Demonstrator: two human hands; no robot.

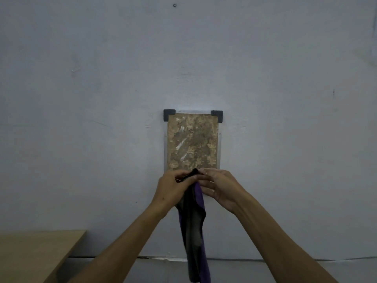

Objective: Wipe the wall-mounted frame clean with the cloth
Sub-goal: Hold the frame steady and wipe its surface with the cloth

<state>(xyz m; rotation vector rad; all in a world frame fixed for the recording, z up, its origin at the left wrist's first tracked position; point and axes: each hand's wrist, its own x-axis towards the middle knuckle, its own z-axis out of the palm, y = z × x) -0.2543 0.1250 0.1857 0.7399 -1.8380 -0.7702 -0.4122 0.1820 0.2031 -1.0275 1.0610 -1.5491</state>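
The frame (192, 139) hangs on the pale wall straight ahead: a clear pane with black corner brackets at the top over a mottled brown picture with white streaks. Its lower edge is hidden behind my hands. A dark grey and purple cloth (193, 231) hangs down in front of it. My left hand (171, 189) and my right hand (219, 188) meet just below the frame, both pinching the cloth's top edge between fingertips.
A light wooden tabletop (34, 254) juts in at the lower left, against the wall. A small screw (174, 5) sits high on the wall. A seam runs along the wall's base (285, 259).
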